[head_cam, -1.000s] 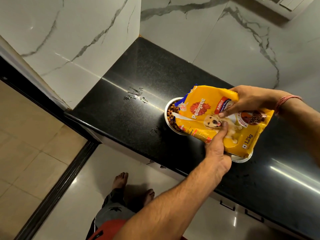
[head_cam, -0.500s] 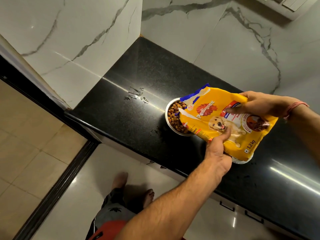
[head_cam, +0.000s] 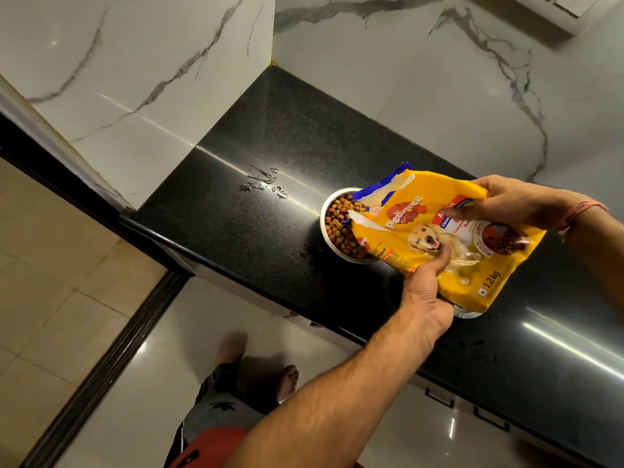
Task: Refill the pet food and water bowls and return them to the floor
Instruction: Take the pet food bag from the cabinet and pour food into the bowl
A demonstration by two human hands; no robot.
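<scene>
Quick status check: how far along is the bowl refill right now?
Done: the food bowl on the countertop already holds plenty of kibble. In hand: left hand and right hand hold the yellow food bag tipped over it. Left: the second bowl, mostly hidden under the bag, contents unseen; both bowls go to the floor.

The bag [head_cam: 449,238] is yellow with a blue torn top, a red logo and a pale puppy print. The kibble [head_cam: 341,224] is brown in a silver bowl [head_cam: 326,211]. The counter [head_cam: 256,238] is speckled black. The wall [head_cam: 388,62] is white marble with grey veins. The floor [head_cam: 50,282] at left is beige tile.
</scene>
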